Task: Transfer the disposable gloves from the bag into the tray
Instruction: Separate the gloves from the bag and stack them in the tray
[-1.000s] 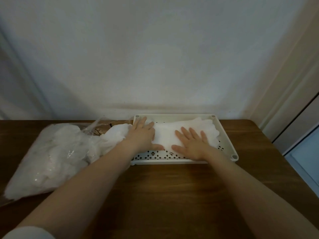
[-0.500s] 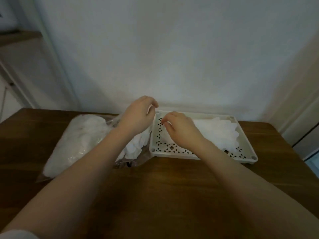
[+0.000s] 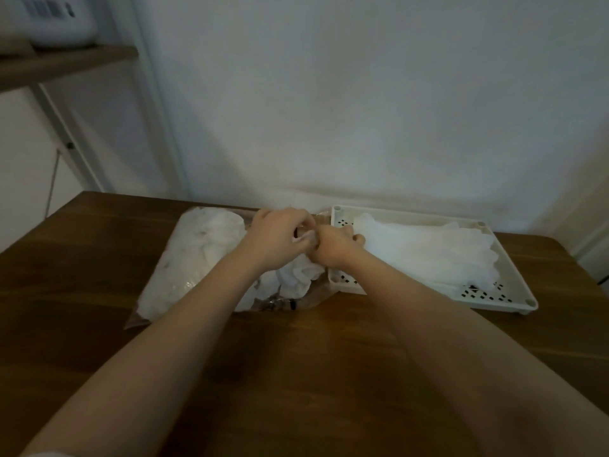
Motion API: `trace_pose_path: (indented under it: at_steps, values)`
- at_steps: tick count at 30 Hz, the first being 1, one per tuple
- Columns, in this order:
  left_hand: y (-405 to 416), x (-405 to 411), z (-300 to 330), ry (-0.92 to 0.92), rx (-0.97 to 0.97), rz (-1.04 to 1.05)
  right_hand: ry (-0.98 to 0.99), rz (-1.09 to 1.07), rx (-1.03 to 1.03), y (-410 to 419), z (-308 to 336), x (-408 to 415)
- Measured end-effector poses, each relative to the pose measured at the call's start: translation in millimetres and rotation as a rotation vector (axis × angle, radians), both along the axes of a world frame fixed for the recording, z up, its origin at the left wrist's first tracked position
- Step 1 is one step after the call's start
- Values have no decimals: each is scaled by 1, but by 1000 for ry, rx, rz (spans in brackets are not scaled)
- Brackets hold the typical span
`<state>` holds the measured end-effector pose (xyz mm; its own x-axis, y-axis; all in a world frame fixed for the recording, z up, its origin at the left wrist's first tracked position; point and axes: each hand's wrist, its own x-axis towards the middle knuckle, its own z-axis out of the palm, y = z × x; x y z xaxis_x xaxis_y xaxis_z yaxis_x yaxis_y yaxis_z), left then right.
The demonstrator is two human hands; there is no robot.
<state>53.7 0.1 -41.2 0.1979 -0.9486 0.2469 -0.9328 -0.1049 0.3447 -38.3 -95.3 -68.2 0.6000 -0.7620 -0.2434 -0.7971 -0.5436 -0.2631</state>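
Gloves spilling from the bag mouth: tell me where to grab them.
Pinch the loose white folds of the spilling gloves at the plastic bag mouth, from above on the tray side; they stick out there, bunched and uncovered.

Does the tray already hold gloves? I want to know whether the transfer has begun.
Yes, a flat pile of white gloves lies spread inside the perforated tray, beside the bag.

A home: wooden table (image 3: 99, 258), wall shelf (image 3: 66, 64).
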Motion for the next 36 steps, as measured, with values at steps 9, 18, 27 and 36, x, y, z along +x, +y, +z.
trace_pose_path:
  at_steps: [9,18,27,36]
  values:
    - [-1,0,-12,-7,-5,84,-620,25,199,10,37,-31]
    - [8,8,-4,7,-142,55,-913,-126,539,0,38,-63]
    - [16,4,-6,-520,241,127,-1393,-359,1016,-3,56,-62]
    - [13,-20,9,-203,-66,175,-1548,-35,1195,-1,90,-84]
